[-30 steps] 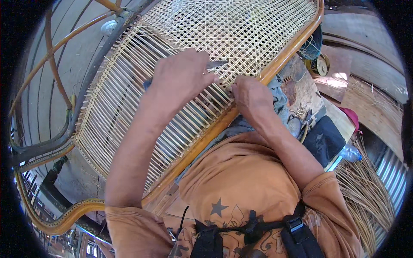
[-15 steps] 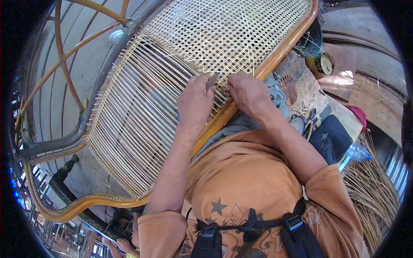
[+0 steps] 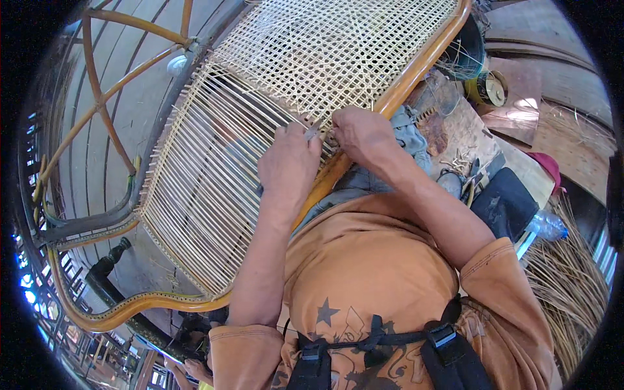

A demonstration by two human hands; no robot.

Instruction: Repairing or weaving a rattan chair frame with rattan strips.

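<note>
A wooden furniture frame [image 3: 403, 88] lies across my lap, strung with pale cane. Its far panel [image 3: 312, 49] has a dense open-mesh weave, while parallel strands [image 3: 195, 175] run side by side across the nearer section. Over the boundary between the two, close to the frame's near rail, my left hand [image 3: 291, 159] is closed. A small grey blade-like piece [image 3: 313, 132] shows at its fingertips. Just right of it, my right hand [image 3: 367, 136] is bent into a pinch at the cane edge beside the rail. Its fingertips are hidden, so what they grip cannot be made out.
At right are a yellow tin [image 3: 491, 89], a dark bucket [image 3: 465, 55], pliers-like tools [image 3: 478, 175], a black pad [image 3: 504, 205], a plastic bottle [image 3: 547, 225] and a bundle of cane [image 3: 565, 279]. Bent poles [image 3: 97, 101] stand at left. Another person's hand [image 3: 195, 369] shows lower left.
Both hands have shifted slightly left along with the whole view. The grey piece at my left fingertips shows lighter and more plainly. My hands stay close together at the cane edge.
</note>
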